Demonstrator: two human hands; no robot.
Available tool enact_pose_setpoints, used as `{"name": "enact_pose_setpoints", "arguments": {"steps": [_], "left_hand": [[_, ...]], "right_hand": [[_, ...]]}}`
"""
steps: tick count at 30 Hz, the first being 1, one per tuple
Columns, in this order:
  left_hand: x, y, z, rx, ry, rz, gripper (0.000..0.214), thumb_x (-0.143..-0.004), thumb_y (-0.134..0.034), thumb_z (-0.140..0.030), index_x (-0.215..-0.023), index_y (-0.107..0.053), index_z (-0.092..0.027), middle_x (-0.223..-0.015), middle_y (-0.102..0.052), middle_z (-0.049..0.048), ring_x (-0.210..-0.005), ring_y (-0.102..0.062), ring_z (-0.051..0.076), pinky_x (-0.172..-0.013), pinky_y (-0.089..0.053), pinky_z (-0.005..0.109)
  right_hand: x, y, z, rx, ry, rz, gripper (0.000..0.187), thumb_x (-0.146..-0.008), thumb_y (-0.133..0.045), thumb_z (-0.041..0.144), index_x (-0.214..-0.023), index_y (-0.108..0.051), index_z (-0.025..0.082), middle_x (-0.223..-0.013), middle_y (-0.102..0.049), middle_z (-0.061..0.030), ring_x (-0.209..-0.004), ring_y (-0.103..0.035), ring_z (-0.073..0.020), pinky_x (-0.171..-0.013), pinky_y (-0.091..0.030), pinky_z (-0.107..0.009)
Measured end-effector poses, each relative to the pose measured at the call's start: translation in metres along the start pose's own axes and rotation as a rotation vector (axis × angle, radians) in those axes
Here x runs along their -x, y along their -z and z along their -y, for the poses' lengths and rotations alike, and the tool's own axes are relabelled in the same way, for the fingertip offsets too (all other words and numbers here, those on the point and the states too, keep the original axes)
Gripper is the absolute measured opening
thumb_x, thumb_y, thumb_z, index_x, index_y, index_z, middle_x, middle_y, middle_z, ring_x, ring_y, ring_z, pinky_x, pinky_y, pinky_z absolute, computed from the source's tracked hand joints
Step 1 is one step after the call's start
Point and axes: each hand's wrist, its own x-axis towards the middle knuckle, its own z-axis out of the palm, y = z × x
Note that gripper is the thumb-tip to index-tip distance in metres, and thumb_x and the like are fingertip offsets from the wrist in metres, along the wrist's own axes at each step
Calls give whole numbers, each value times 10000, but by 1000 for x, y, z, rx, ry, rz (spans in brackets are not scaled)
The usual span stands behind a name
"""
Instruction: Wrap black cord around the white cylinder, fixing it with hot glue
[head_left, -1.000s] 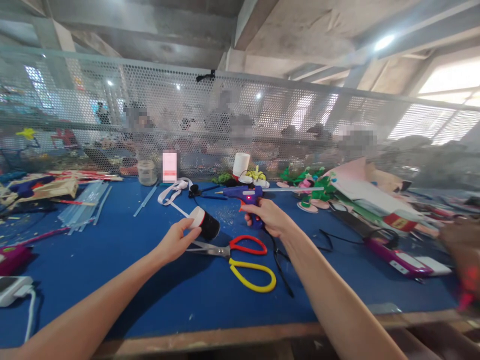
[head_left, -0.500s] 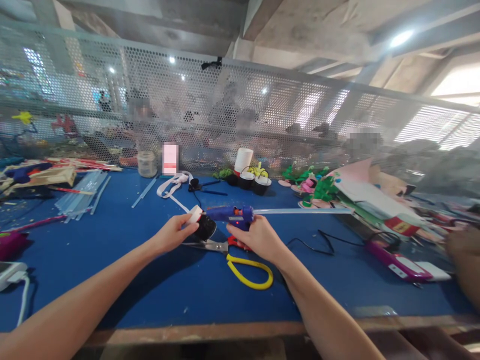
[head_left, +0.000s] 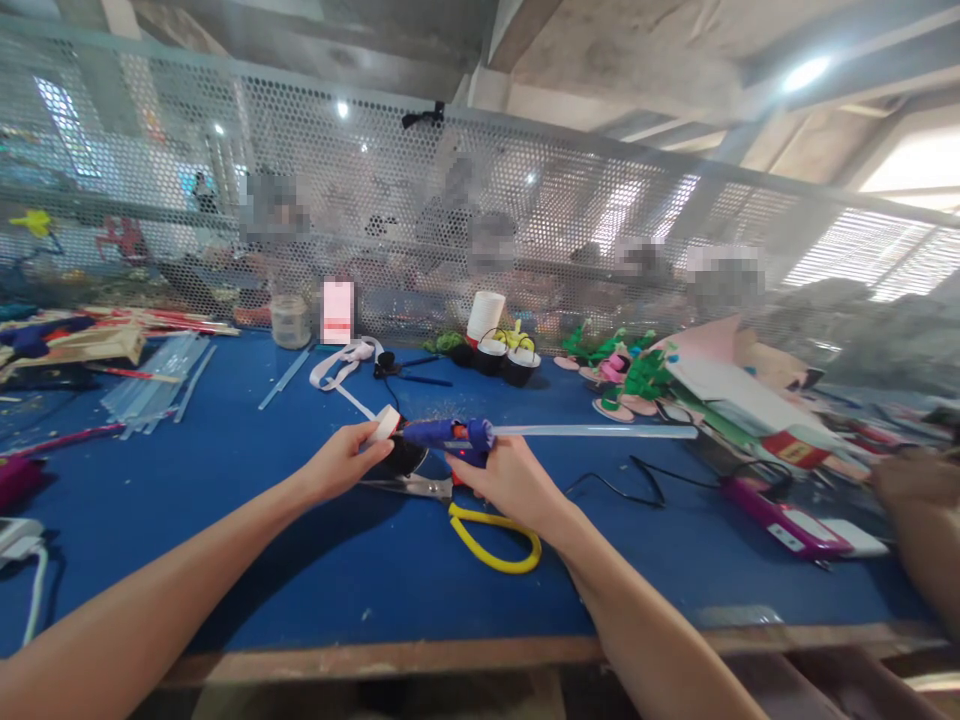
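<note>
My left hand (head_left: pixel 341 460) pinches a small black pot (head_left: pixel 407 458) by its white band (head_left: pixel 386 423). White ribbon (head_left: pixel 352 400) runs from the band to a loose loop behind. In my right hand (head_left: pixel 510 475) is a blue hot glue gun (head_left: pixel 450 437), fingers wrapped round its grip. A long clear glue stick (head_left: pixel 600 431) sticks out of its rear. The nozzle lies at the band, in front of the pot; whether they touch, I cannot tell. Under both hands lie scissors (head_left: pixel 499 562) with a yellow handle loop, the rest partly hidden.
Clear glue sticks (head_left: pixel 161 385) lie at left. Pliers (head_left: pixel 412 376) and two finished black pots (head_left: pixel 520 365) stand behind. A purple device (head_left: pixel 787 520) with a black cable lies right, near another person's hand (head_left: pixel 911 480). A perforated metal screen (head_left: pixel 420 220) closes the back.
The glue gun has moved slightly left, its nozzle now overlapping the pot more. The pot is turned a little, and more of it is hidden. The other person's hand has come further into view.
</note>
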Motion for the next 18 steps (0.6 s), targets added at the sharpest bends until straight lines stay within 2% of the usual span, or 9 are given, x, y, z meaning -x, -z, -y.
{"name": "enact_pose_setpoints", "arguments": {"steps": [12, 16, 18], "left_hand": [[-1, 0, 1, -37, -46, 64, 328, -742, -399, -377, -843, -552, -105, -702, -548, 9, -646, -459, 132, -610, -375, 243], [-1, 2, 1, -83, -52, 75, 326, -747, -391, -374, -828, -553, -103, -705, -548, 14, -647, -462, 137, -614, -378, 250], [-1, 3, 1, -105, -60, 84, 328, -752, -387, -373, -843, -549, -103, -726, -553, 20, -663, -468, 141, -613, -382, 249]], "right_hand": [[0, -2, 0, 60, 25, -47, 162, -684, -476, 224, -530, -462, 177, -429, -507, 8, -425, -490, -122, -442, -364, -210], [-1, -2, -1, 27, 13, 7, 178, -687, -468, 228, -517, -468, 178, -435, -512, 2, -418, -482, -116, -427, -359, -204], [-2, -1, -2, 27, 1, -13, 180, -680, -470, 233, -508, -459, 180, -422, -498, 5, -413, -471, -115, -411, -348, -201]]}}
